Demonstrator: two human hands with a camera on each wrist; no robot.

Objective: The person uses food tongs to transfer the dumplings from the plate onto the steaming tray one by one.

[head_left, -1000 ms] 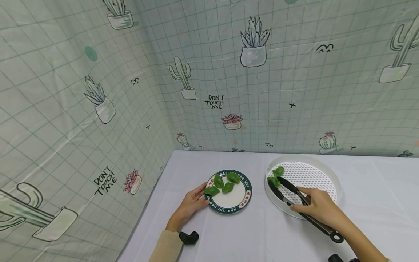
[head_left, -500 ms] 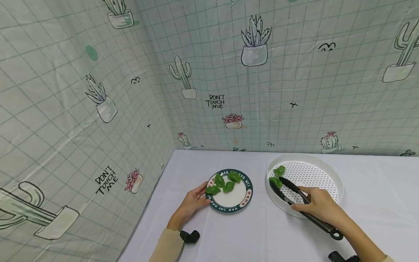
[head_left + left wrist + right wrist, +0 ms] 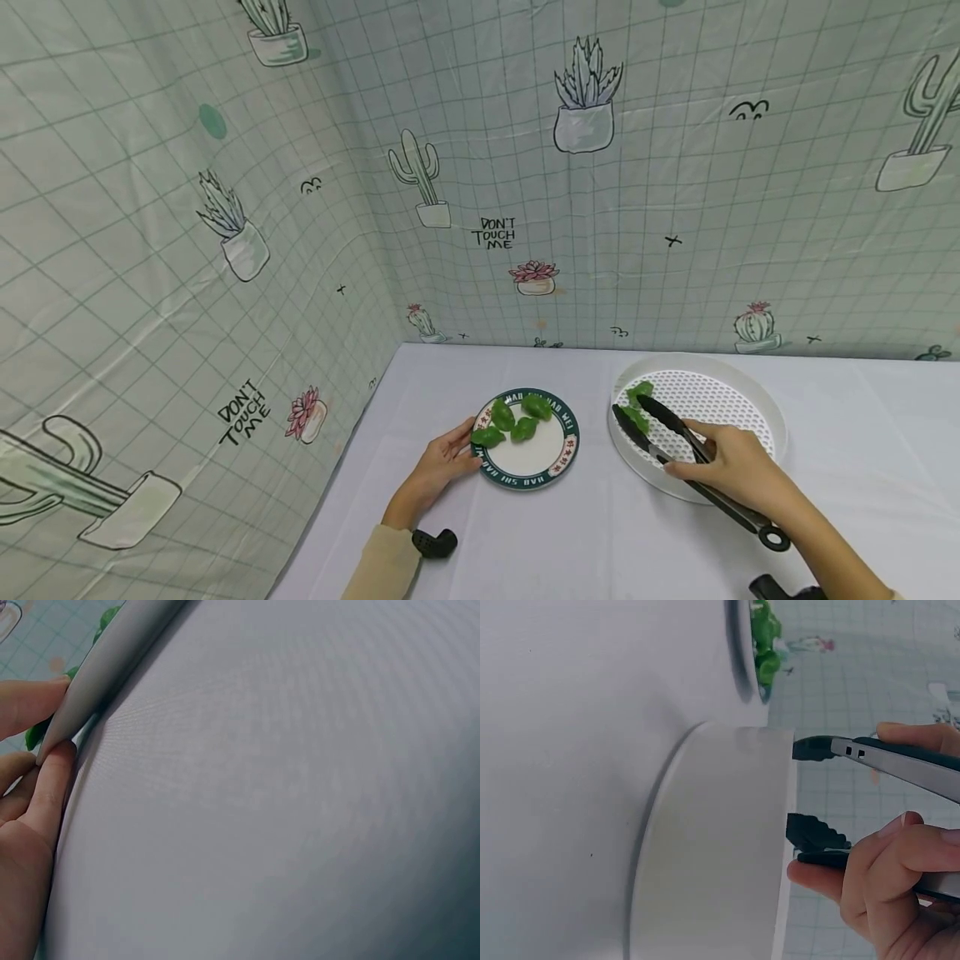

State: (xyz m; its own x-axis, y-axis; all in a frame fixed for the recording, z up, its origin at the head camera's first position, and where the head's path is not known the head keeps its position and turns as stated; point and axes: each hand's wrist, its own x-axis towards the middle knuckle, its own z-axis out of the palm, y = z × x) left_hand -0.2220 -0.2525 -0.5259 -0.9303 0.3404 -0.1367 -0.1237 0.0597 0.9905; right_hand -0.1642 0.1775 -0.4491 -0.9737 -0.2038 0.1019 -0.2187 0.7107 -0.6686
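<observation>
My left hand [image 3: 442,462] pinches the left rim of a small white plate [image 3: 536,454] with a dark green lettered border. In the left wrist view, the thumb is over the plate's edge [image 3: 112,671] and fingers are beneath. Several green leaves [image 3: 524,428] lie on the plate. With my right hand [image 3: 738,468] I hold black-and-silver kitchen tongs [image 3: 723,500] around their arms. Their tips are spread apart over the left side of a round white tray [image 3: 772,400] with a perforated base. One leaf [image 3: 638,422] shows between the tips, and another leaf [image 3: 640,390] lies just beyond.
A white cloth [image 3: 570,533] covers the table. Fabric printed with cacti [image 3: 585,125] hangs behind and along the left. Some white cloth separates the plate from the tray. A black wrist-worn device [image 3: 435,543] sits at the left sleeve.
The tongs' tips have moved slightly up and spread wider. The nearer leaf on the tray now appears between them, partly covered. My left hand and the plate stay put.
</observation>
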